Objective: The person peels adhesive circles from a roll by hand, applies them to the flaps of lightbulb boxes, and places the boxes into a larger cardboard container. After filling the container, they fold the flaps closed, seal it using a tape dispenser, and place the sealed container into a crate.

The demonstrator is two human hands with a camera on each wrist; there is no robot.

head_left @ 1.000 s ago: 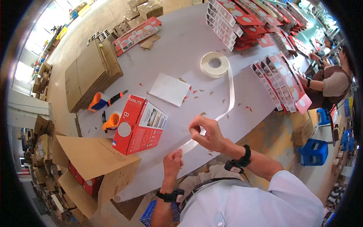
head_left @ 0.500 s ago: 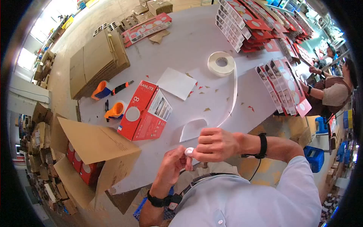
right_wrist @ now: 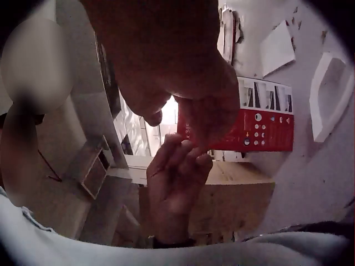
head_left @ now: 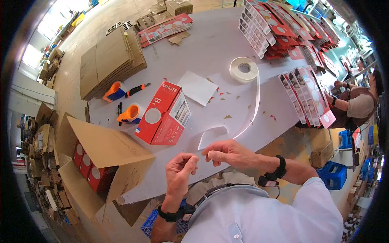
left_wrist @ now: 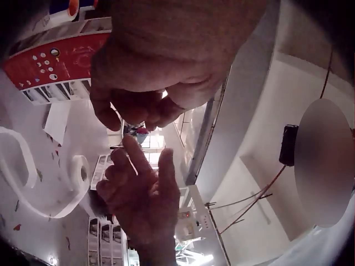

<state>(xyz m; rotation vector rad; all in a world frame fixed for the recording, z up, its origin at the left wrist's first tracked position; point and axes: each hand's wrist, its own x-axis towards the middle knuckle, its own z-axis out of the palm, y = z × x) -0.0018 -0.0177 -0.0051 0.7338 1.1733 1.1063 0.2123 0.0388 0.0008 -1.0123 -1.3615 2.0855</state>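
Observation:
In the head view my left hand [head_left: 180,172] is raised over the table's near edge, fingers curled and thumb near the index finger; no object shows in it. My right hand [head_left: 230,154] faces it a short gap away, fingers loosely bent and pointing left, thumb extended, nothing visible between them. Just beyond the hands, the loose end of a white tape strip [head_left: 258,103] curls on the table, running back to its roll [head_left: 244,70]. Left of the strip a red XANLITE box [head_left: 164,115] stands tilted in view. The right wrist view shows the left fingers [right_wrist: 180,152] bent.
An open brown carton [head_left: 117,156] at the near left holds several red boxes [head_left: 97,174]. Orange-and-blue tape dispensers [head_left: 130,115], a cutter [head_left: 137,90], a white sheet [head_left: 198,88] and flattened cardboard [head_left: 107,60] lie beyond. Red packaging [head_left: 306,95] stands right, near another person [head_left: 360,99].
One second ago both hands were at the tape strip. Its end then lay on the table while the hands met at a small white piece. They have since parted, and that piece is out of sight.

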